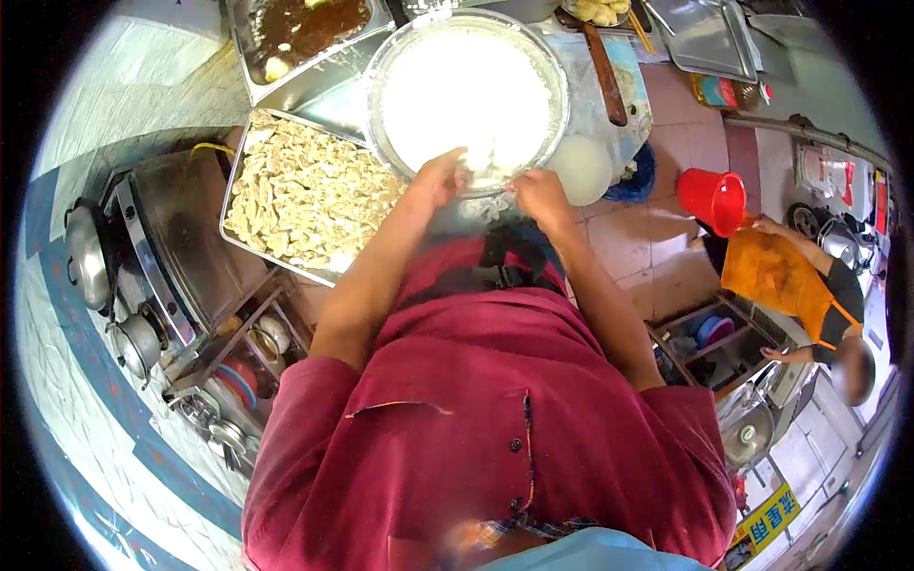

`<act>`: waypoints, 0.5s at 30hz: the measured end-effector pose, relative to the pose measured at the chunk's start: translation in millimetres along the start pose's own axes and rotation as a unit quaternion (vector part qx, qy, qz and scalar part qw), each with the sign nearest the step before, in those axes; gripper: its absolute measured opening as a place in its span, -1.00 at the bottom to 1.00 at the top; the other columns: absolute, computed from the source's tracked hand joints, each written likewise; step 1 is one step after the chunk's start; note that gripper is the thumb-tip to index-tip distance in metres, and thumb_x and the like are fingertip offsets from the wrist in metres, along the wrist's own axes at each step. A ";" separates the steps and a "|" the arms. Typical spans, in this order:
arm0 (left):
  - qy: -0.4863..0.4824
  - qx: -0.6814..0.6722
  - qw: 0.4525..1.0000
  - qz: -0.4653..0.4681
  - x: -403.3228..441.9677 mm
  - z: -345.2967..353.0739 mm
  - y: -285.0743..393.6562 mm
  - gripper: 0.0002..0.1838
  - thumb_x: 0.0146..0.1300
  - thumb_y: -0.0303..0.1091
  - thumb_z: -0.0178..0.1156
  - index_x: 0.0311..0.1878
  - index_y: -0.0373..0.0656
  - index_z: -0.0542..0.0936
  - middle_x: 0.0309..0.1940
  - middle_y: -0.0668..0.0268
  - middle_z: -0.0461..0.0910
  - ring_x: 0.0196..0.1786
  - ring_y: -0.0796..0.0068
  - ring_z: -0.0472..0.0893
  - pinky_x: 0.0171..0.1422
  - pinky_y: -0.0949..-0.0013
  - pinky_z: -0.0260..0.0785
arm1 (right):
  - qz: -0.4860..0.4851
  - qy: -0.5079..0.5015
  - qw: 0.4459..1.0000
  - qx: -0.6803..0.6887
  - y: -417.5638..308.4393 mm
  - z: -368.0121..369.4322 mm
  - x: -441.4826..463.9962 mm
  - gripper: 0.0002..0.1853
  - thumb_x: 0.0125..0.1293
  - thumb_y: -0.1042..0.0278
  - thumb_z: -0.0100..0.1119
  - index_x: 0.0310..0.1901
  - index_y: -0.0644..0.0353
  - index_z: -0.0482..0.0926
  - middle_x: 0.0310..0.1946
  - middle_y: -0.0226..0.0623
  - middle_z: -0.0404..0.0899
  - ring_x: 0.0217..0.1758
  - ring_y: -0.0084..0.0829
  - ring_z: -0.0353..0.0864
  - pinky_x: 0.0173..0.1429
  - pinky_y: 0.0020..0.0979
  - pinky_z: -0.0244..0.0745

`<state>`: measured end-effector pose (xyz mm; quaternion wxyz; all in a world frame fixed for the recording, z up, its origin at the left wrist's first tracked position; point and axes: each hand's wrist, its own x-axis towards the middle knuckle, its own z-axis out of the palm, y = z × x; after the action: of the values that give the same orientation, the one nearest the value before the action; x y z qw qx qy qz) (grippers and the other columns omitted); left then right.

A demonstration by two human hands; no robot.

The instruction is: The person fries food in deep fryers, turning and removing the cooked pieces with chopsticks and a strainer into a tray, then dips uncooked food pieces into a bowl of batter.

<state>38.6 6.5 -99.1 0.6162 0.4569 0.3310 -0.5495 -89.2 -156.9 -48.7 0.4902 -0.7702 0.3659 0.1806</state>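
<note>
A big round basin (375, 119), its white contents (466, 90) washed out by glare, stands in front of me. My left hand (442, 178) is over its near rim with the fingers bent together at the edge of the white contents. At the same rim, to the right, my right hand (541, 196) has its fingers curled and pinched. What either hand holds is too small and bright to make out. Whitish crumpled material (486, 206) shows below the rim between them. A metal tray (228, 224) full of pale, coated-looking pieces (309, 190) lies beside my left forearm.
Behind the tray is a metal pan (249, 57) of brown liquid. A wooden-handled tool (606, 76) lies right of the basin. A person in an orange apron (776, 276) stands at right beside a red bucket (714, 202). Stove equipment (181, 238) is at left.
</note>
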 end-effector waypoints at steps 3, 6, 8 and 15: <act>-0.041 -0.020 0.999 0.020 -14.4 1.4 3.6 -0.80 0.32 -0.15 0.25 -0.25 -0.02 0.49 -0.59 0.52 0.43 -0.63 0.74 0.37 -0.59 0.66 0.27 | -0.088 0.048 0.989 0.105 11.0 -5.0 24.1 -0.80 0.14 0.41 0.21 -0.24 0.25 0.72 -0.51 -0.20 0.58 -0.50 -0.36 0.49 -0.36 -0.35 0.34; -0.079 -0.057 0.995 0.033 -15.5 -3.8 7.8 -0.81 0.32 -0.19 0.25 -0.19 -0.06 0.51 -0.53 0.47 0.48 -0.61 0.71 0.39 -0.57 0.65 0.28 | 0.059 0.026 0.941 0.331 -10.4 -22.5 15.3 -0.77 0.20 0.35 0.20 -0.25 0.37 0.69 -0.71 -0.55 0.29 -0.70 -0.69 0.11 -0.60 -0.53 -0.08; -0.097 -0.078 0.992 0.026 -6.4 -7.6 9.5 -0.77 0.32 -0.23 0.23 -0.07 -0.13 0.52 -0.40 0.38 0.53 -0.57 0.67 0.39 -0.59 0.63 0.26 | 0.039 0.000 0.970 0.241 -12.6 -12.8 9.6 -0.79 0.20 0.37 0.18 -0.26 0.33 0.70 -0.68 -0.51 0.35 -0.67 -0.65 0.18 -0.56 -0.52 0.02; -0.103 -0.120 0.985 0.072 -21.7 -21.1 35.4 -0.73 0.29 -0.22 0.28 -0.04 -0.08 0.52 -0.38 0.40 0.55 -0.49 0.63 0.46 -0.47 0.61 0.36 | -0.006 0.037 0.950 0.309 -17.8 -19.8 24.8 -0.72 0.31 0.31 0.09 -0.16 0.35 0.67 -0.68 -0.56 0.28 -0.71 -0.74 0.08 -0.62 -0.57 -0.13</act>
<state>71.4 33.5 -80.0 0.7349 0.3436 0.2958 -0.5043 -61.0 -179.5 -44.4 0.6916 -0.5894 0.4167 0.0269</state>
